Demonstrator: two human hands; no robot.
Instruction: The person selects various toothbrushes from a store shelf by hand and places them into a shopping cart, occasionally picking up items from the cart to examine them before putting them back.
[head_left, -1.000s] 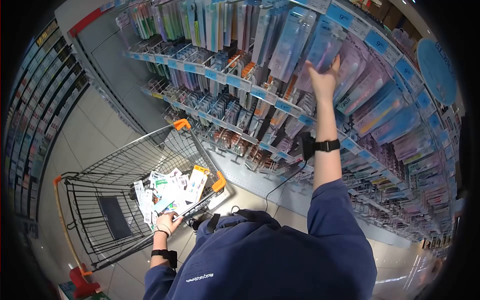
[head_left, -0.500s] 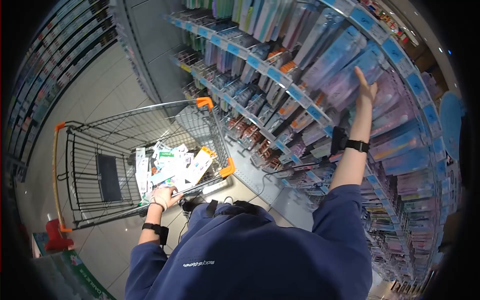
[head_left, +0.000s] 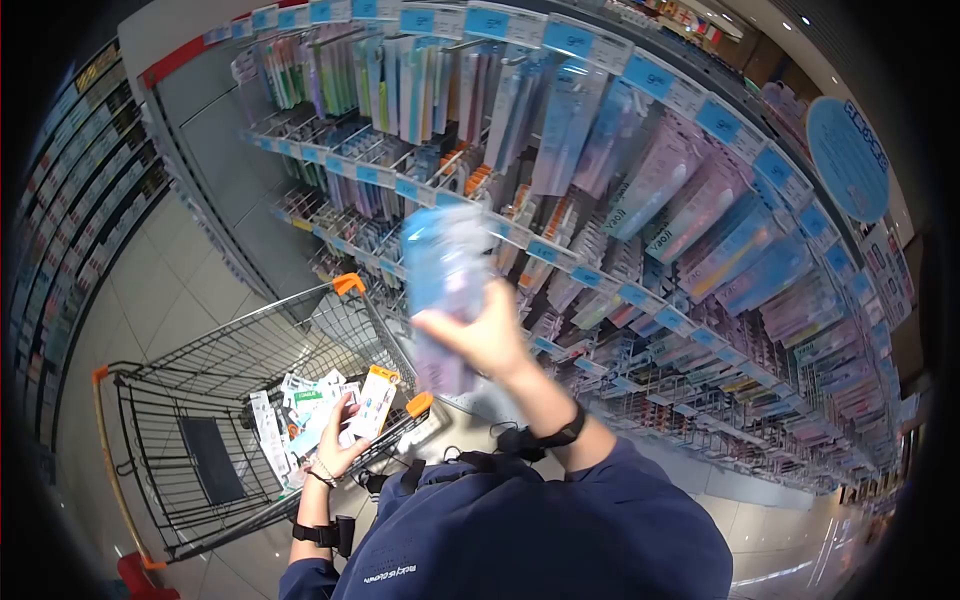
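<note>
My right hand (head_left: 490,335) is closed around a blue-and-pink plastic package (head_left: 440,250), held upright in front of the shelf and smeared by motion. Its print is not readable. My left hand (head_left: 338,445) hovers at the near side of the shopping cart (head_left: 210,458), fingers apart and nothing gripped. Just beyond those fingers, several white boxes and packs (head_left: 300,405) lie piled in the cart, one box with an orange end (head_left: 378,395) among them.
Rows of hanging packs (head_left: 560,130) fill the shelf (head_left: 545,250) ahead and to the right, with blue price tags along its rails. Another stocked shelf (head_left: 75,220) stands at far left across the tiled aisle (head_left: 150,270). A round blue sign (head_left: 848,160) sticks out at upper right.
My right hand has drawn the package off the rack and brought it left, nearer the cart. My left hand has lifted off the cart's edge, fingers spreading. The view has turned right.
</note>
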